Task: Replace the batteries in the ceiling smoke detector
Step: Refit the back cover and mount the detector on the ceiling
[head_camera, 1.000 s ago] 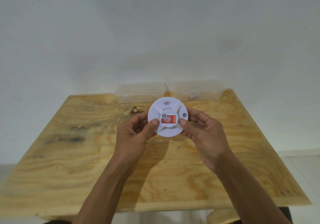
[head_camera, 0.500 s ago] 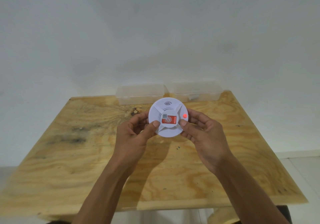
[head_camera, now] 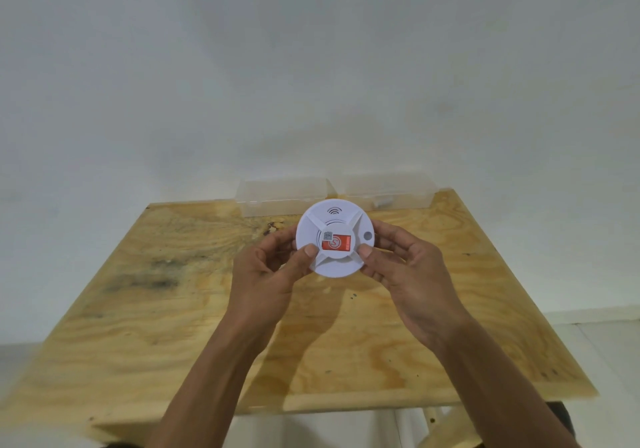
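A round white smoke detector (head_camera: 335, 264) is held face toward me above the plywood table, with a red sticker at its centre and a small grey indicator on its right side. My left hand (head_camera: 268, 274) grips its left edge, thumb on the front face. My right hand (head_camera: 405, 274) grips its right edge, thumb on the front and fingers behind. The back of the detector is hidden. No batteries show.
The plywood table (head_camera: 173, 309) stretches under my arms. Two clear plastic boxes, one (head_camera: 273, 194) on the left and one (head_camera: 391, 191) on the right, stand at its far edge against the white wall. Floor tiles show at the right.
The indicator on the detector's right side glowed red half a second ago and is grey now. Both hands keep the same grip; the view has shifted slightly.
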`<state>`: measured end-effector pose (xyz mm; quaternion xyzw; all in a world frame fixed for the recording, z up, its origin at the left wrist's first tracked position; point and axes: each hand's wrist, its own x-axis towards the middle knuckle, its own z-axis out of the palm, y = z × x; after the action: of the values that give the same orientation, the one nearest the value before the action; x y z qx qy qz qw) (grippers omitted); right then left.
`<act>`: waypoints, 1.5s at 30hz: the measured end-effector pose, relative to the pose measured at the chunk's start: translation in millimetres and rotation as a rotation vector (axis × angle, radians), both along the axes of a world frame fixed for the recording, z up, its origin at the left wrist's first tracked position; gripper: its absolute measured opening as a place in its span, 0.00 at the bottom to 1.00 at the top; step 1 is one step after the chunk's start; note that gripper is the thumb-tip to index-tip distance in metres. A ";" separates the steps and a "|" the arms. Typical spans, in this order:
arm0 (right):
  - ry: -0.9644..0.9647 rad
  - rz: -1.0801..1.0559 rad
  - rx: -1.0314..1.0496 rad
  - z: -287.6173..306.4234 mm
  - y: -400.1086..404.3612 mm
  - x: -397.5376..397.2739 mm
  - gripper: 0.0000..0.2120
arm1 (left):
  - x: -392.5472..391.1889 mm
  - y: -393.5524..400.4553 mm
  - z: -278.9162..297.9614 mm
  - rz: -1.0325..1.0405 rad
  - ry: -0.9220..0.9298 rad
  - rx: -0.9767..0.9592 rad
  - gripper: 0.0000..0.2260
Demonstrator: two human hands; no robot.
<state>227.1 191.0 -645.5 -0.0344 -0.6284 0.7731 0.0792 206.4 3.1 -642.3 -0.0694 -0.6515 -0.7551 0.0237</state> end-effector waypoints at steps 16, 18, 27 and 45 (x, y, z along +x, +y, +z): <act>0.050 -0.028 0.093 20.2 -8.4 -4.1 0.19 | -4.8 -6.4 14.0 0.051 0.001 -0.015 0.15; 0.048 -0.043 0.106 17.1 -9.5 -16.0 0.19 | -17.1 -7.1 12.0 0.054 0.008 -0.040 0.16; 0.045 -0.067 0.188 43.3 -9.2 -86.9 0.18 | -85.7 -6.6 40.5 0.075 -0.012 -0.091 0.18; 0.169 -0.074 0.283 360.7 -6.7 -103.4 0.17 | -96.4 -12.2 361.8 0.066 0.089 -0.078 0.17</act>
<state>123.7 184.3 -284.8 0.0189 -0.7205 0.6734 0.1643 109.9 -9.2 -280.5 -0.0822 -0.6805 -0.7242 0.0751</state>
